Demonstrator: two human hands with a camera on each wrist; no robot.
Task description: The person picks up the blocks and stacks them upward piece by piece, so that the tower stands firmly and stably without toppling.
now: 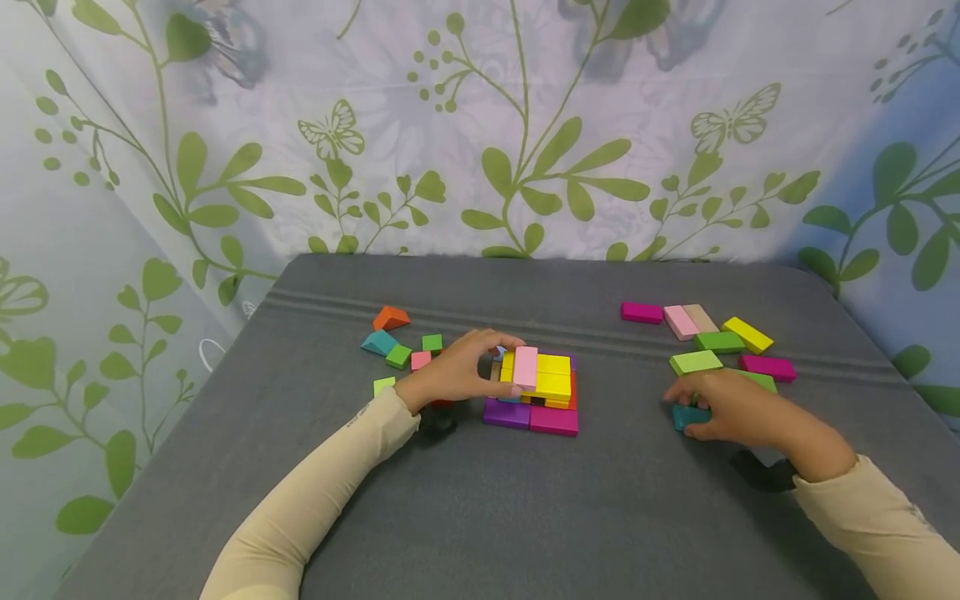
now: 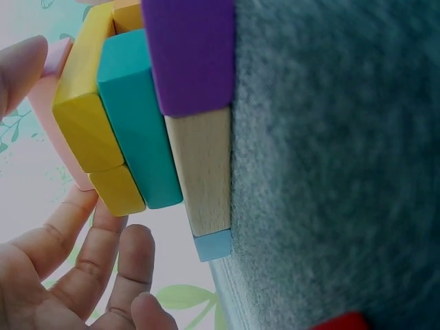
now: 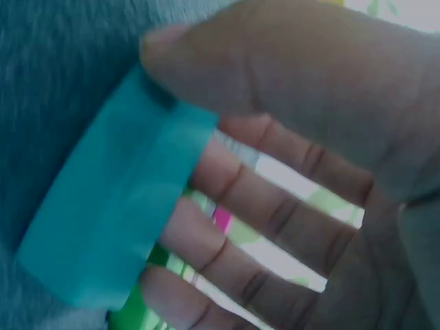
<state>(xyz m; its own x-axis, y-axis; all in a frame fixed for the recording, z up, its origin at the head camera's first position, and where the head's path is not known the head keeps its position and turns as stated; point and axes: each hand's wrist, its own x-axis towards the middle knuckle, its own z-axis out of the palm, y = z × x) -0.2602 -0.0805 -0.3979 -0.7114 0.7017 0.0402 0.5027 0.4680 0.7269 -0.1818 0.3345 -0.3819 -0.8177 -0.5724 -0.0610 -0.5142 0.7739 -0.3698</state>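
"What does the left hand (image 1: pixel 461 367) have?"

"One pink block (image 1: pixel 527 367), lying on top of the stack (image 1: pixel 555 385). The thumb and a fingertip pinch it by its two ends, so they stand apart by its length."

"How many yellow blocks (image 1: pixel 555 364) lie under it?"

"I can't give a sure total, since the pink one covers part of them. From the left wrist, two show at that end, beside one teal piece (image 2: pixel 137 130), one bare-wood block (image 2: pixel 203 172) and one light blue block (image 2: pixel 213 246)."

"And the stack's near edge?"

"Two at the base: one purple block (image 1: pixel 507 414), one magenta block (image 1: pixel 553 422)."

"The right hand (image 1: pixel 723 406)?"

"It holds one teal block (image 1: pixel 690 417), thumb on one side, fingers on the other, closed down to its width. I can't tell whether the block touches the table (image 1: pixel 600 508)."

"What lies around that hand?"

"Eight: two magenta bars (image 1: pixel 641 312), two green bars (image 1: pixel 720 342), one partly hidden by the hand, and one each of lime (image 1: pixel 696 362), yellow (image 1: pixel 747 335), pink (image 1: pixel 680 322) and tan (image 1: pixel 701 318)."

"Left of the stack?"

"Two wedges, orange (image 1: pixel 391 318) and blue (image 1: pixel 379 343); two green cubes (image 1: pixel 398 356); one lime cube (image 1: pixel 383 385); one coral cube (image 1: pixel 421 360); and one red piece (image 1: pixel 443 403), mostly hidden."
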